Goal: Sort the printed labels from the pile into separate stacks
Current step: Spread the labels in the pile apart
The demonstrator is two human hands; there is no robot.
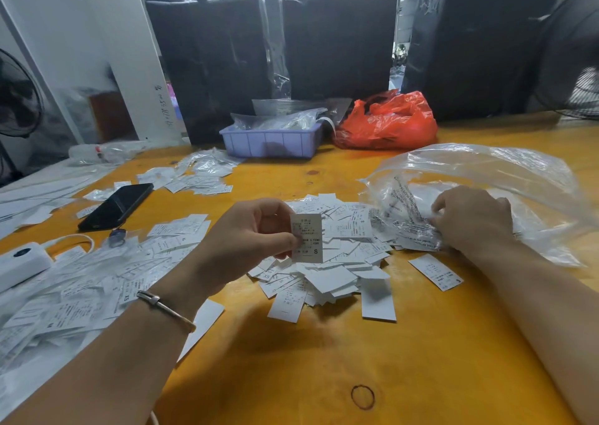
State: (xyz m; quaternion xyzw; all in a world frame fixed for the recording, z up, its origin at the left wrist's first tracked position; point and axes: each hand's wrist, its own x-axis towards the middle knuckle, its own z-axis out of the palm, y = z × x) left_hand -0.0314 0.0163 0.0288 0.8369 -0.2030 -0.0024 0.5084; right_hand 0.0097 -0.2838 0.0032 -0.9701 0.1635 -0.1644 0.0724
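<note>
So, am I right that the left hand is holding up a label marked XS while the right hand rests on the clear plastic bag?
Not quite: the head view shows the label held up by the left hand is marked S, not XS. The right hand does rest on the clear plastic bag.

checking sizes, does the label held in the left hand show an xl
No, the label pinched by the left hand shows a printed S near its bottom edge.

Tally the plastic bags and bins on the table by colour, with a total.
Clear plastic bag under the right hand: 1
Red plastic bag: 1
Purple bin: 1
Clear bags in the bin: cannot count
Total: 3
</note>
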